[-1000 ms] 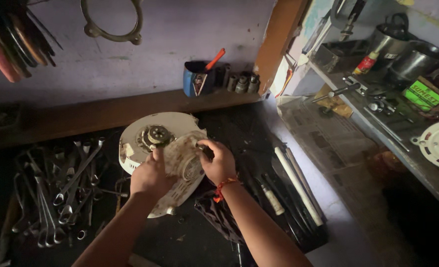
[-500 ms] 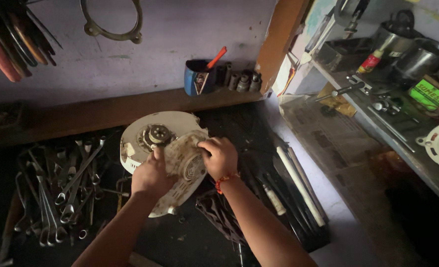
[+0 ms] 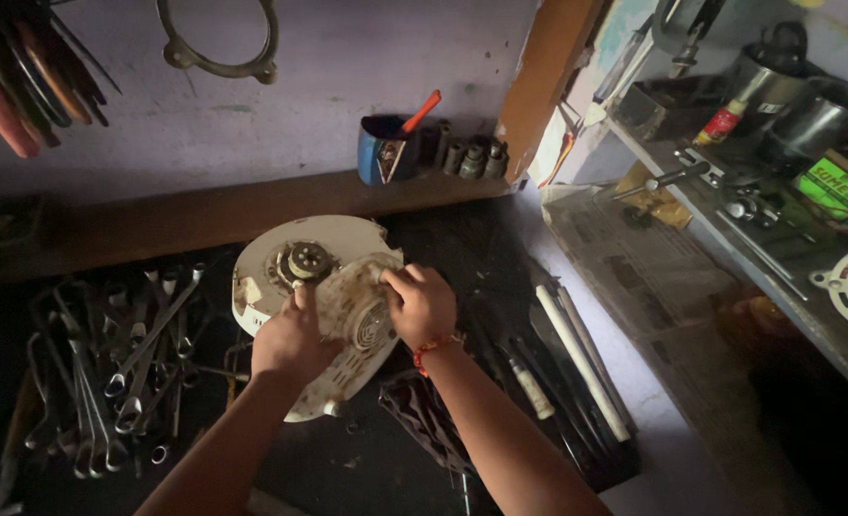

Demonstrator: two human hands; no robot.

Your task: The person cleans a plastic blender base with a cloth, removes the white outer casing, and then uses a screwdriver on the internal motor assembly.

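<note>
Both hands [image 3: 295, 336] gripping housing [image 3: 333, 315], spanners [image 3: 128, 363] left (crowded)

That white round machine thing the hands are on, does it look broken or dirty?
The white round housing looks grimy and opened up: its hub is bare, and a stained vented cover sits askew across it. The left hand and right hand grip that cover. Whether anything is cracked cannot be told.

Your hands grip a grimy cream-white round housing [image 3: 333, 287] with a dirty off-white vented cover [image 3: 359, 311] | your right wrist wears a red-orange thread [image 3: 431, 349] | worktop [image 3: 462, 244] is black | blue cup [image 3: 383, 151] at its back edge holds an orange-handled tool [image 3: 420, 112] | spanners [image 3: 123, 358] grey steel, left side
</note>
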